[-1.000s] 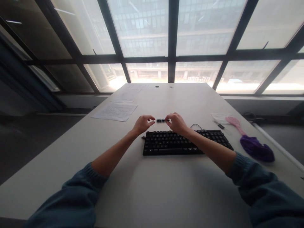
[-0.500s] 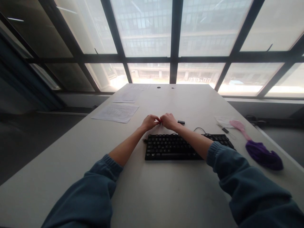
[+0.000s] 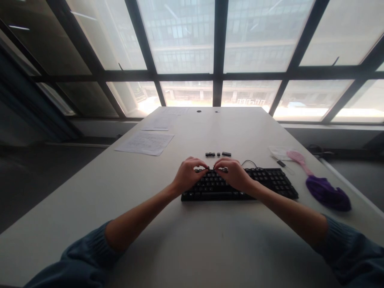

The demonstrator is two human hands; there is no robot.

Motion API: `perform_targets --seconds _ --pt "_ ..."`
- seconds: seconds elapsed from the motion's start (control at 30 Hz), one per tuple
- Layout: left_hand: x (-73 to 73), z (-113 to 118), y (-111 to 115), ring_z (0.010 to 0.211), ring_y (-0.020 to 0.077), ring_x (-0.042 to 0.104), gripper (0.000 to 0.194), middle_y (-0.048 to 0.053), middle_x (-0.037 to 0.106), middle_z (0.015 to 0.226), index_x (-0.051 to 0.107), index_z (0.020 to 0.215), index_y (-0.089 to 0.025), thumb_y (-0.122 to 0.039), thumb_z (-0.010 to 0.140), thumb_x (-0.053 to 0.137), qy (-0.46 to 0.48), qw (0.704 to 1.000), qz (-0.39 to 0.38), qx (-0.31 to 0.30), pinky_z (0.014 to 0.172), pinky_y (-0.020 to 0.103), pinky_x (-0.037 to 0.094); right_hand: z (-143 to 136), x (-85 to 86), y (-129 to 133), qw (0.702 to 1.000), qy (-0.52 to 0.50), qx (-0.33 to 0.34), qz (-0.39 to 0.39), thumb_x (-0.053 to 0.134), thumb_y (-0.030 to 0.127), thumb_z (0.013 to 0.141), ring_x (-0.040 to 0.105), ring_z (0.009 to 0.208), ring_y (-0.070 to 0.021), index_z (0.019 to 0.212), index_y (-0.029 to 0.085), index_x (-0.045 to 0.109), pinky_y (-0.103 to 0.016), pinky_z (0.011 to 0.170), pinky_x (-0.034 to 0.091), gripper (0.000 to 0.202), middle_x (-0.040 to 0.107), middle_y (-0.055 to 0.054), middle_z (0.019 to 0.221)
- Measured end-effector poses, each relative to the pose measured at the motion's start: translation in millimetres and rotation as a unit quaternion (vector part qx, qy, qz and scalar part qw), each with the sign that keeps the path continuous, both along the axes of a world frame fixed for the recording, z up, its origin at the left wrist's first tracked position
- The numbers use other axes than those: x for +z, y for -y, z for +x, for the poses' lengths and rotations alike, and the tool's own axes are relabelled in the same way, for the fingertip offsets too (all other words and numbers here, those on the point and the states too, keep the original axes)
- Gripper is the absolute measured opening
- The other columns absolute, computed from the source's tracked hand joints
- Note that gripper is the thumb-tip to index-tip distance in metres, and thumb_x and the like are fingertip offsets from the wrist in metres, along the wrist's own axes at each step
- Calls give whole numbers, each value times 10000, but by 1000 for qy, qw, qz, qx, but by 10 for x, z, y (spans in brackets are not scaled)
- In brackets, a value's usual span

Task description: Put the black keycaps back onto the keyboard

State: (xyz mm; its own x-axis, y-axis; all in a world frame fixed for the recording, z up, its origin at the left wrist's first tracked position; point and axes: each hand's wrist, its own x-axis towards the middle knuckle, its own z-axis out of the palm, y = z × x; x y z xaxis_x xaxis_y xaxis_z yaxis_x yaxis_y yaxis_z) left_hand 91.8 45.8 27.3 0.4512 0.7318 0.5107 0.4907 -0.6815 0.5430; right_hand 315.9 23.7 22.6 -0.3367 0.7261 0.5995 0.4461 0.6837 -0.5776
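A black keyboard lies in front of me on the white desk. Over the left part of its top edge, my left hand is closed in a pinch, thumb and forefinger meeting near the top row. My right hand pinches the same way just beside it, the fingertips of both hands a small gap apart. Tiny dark bits show at the fingertips, too small to tell whether they are held keycaps or keys on the board. Behind the hands sit several loose black keycaps and a wider keycap.
On the right lie a pink-handled brush, a purple cloth, a small black piece and a clear bag. Paper sheets rest at the left. A cable loops behind the keyboard. Windows stand beyond the desk.
Both hands have come back toward me, from the desk behind the keyboard to its top row. The loose keycaps they were covering now show.
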Motion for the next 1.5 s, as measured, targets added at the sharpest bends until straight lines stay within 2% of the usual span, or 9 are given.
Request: perform_targets --seconds 0.1,0.17,0.3,0.47,0.67,0.83,1.07,1.27,1.5 --pt "-157 104 327 908 203 658 44 18 781 927 783 868 -236 -219 833 761 9 999 -9 -45 854 353 529 101 -180 325 1000 3 14 -10 682 61 843 693 875 -201 797 191 737 -336 814 557 149 746 -67 919" --pt "-249 144 419 881 196 651 34 17 785 925 790 853 -235 -217 827 777 0 998 -5 -61 843 352 527 127 -287 436 1000 5 14 -12 676 53 839 695 877 -199 798 190 735 -326 806 565 155 743 -69 926" --pt "-342 146 414 853 190 634 36 4 789 917 802 851 -245 -230 819 802 -18 998 4 -65 822 349 524 119 -417 483 1000 13 8 -5 662 36 841 692 876 -197 803 190 731 -325 816 571 173 740 -71 931" --pt "-397 122 379 820 192 610 37 1 794 929 814 868 -267 -269 849 782 -34 997 32 -64 781 353 520 107 -460 477 999 35 14 17 643 40 868 669 893 -201 811 196 724 -330 828 566 185 735 -72 942" --pt "-389 135 402 809 188 591 79 4 795 940 813 880 -269 -289 892 737 -46 995 55 -74 772 353 516 110 -477 492 997 64 29 35 589 87 940 645 908 -202 839 189 718 -333 828 554 192 730 -78 957" --pt "-352 139 429 800 185 569 112 -6 796 954 808 885 -266 -291 920 705 -67 993 72 -73 774 353 502 120 -484 493 996 77 36 41 579 95 955 634 904 -200 831 189 706 -324 816 543 200 730 -74 950" --pt "-380 127 416 777 175 541 142 -8 792 959 802 892 -260 -295 942 674 -82 990 81 -82 760 342 485 121 -459 507 995 87 36 41 577 91 957 624 901 -200 830 185 701 -321 815 537 201 728 -71 941" --pt "-369 131 436 826 187 521 166 6 772 987 790 942 -264 -291 970 629 -129 983 108 -74 797 347 482 119 -446 501 995 85 40 35 580 95 957 632 889 -196 817 185 701 -321 813 543 206 728 -67 928" --pt "-357 144 453 892 197 529 163 42 713 953 790 922 -251 -262 963 633 -122 982 131 -66 803 335 500 134 -453 524 994 100 15 31 575 135 976 609 894 -200 824 184 713 -329 794 542 211 693 -83 930"
